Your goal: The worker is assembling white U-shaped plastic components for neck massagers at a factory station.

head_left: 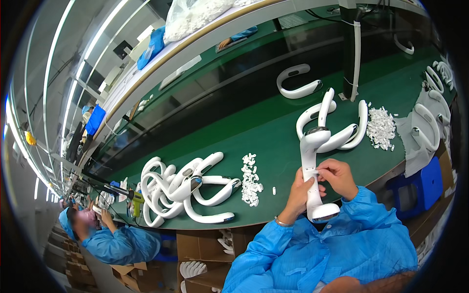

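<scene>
Your left hand (299, 189) comes up from the lower edge in a blue sleeve, with a thin bracelet at the wrist, and its fingers are closed around the lower part of a white curved neckband piece (312, 171). Your right hand (338, 177) comes from the right side and bends over to meet it; its thumb and fingers pinch at the middle of the same piece, just beside the left fingers. I cannot tell if there is some small part between the right fingertips. The neckband piece stands nearly upright between both hands, above the near edge of the green table (273, 127), with one rounded grey end at the top and the other end low, near your sleeves. Behind it, touching or very near, lies a group of similar white neckbands (337, 122), and to the right of them a heap of small white parts (381, 128). To your left there is a second small heap of white parts (251, 178) and a bigger pile of neckbands (181, 190). Farther left, another person in a blue coat (117, 241) sits at the same table.
</scene>
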The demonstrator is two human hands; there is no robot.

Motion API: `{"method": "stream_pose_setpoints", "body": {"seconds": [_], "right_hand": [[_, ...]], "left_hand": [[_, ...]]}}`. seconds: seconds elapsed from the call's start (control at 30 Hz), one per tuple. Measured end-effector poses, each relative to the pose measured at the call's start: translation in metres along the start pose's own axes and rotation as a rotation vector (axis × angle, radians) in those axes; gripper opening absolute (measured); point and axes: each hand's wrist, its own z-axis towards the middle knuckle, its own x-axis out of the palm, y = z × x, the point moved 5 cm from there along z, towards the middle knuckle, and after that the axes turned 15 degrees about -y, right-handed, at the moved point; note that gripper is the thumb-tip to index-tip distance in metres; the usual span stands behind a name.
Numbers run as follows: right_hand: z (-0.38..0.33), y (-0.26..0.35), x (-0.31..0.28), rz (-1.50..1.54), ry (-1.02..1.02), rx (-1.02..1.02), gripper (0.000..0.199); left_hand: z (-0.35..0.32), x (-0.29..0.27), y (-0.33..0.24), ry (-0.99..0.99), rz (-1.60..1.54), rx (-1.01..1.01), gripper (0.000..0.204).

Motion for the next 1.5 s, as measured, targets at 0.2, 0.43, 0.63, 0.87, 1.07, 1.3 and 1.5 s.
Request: {"method": "stream_pose_setpoints", "body": {"seconds": [0.2,0.43,0.63,0.87,1.07,1.3,1.5], "right_hand": [[-0.005,0.027,0.010,-0.360,-0.042,-0.379,0.006],[-0.008,-0.003,0.004,-0.257,-0.045,-0.160,0.021],[-0.020,0.002,0.001,-0.093,-0.008,0.026,0.031],[-0.020,0.026,0.005,-0.142,-0.026,-0.180,0.030],[-0.016,0.000,0.022,-0.023,0.020,0.030,0.025],[0.013,-0.042,0.084,-0.050,0.326,0.033,0.020],[-0.009,-0.062,0.138,-0.605,0.694,-0.776,0.024]], "left_hand": [[-0.004,0.000,0.007,-0.057,0.000,0.050,0.032],[-0.014,0.000,0.001,-0.041,0.061,0.196,0.036],[-0.019,0.004,0.001,-0.058,0.168,0.381,0.037],[-0.021,-0.007,0.005,-0.086,0.217,0.531,0.033],[-0.020,-0.022,-0.004,-0.148,0.380,0.639,0.027],[-0.066,-0.088,-0.009,-0.355,-0.015,0.094,0.024],[-0.096,-0.127,-0.044,-0.473,-0.063,0.158,0.039]]}}
